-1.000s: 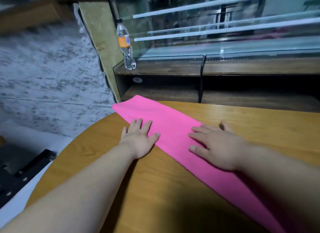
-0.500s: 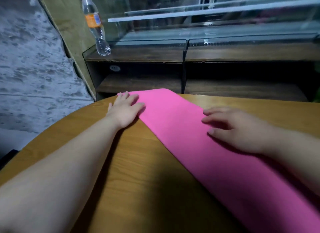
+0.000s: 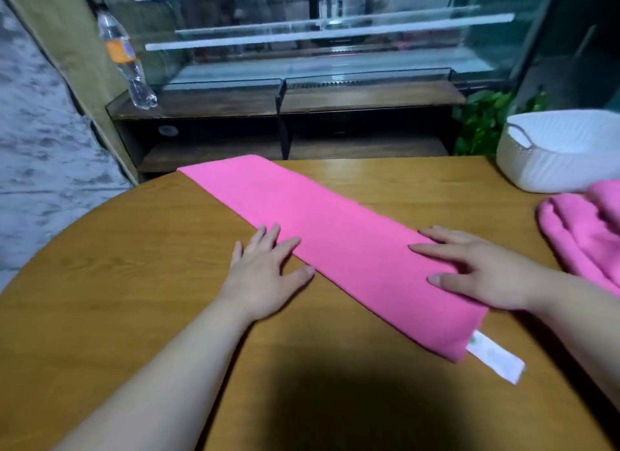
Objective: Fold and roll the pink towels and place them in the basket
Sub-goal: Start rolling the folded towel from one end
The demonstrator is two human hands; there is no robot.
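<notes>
Pink towel (image 3: pixel 335 242), folded into a long strip, lies diagonally across the wooden desk (image 3: pixel 134 283). A white label (image 3: pixel 496 360) projects from its near end. White basket (image 3: pixel 563 148) stands at the desk's far right; only part of its interior is seen, showing white wall. A second pink towel (image 3: pixel 587 236) lies bunched just in front of it. Left grip (image 3: pixel 265 276) rests flat on the desk, released, fingertips at the strip's edge. Right grip (image 3: pixel 479 276) presses flat on the strip, fingers straight. Behind the desk stand a glass-fronted display case (image 3: pixel 369 95), a plastic bottle (image 3: pixel 129 64) on its ledge, and green foliage (image 3: pixel 483 122).
</notes>
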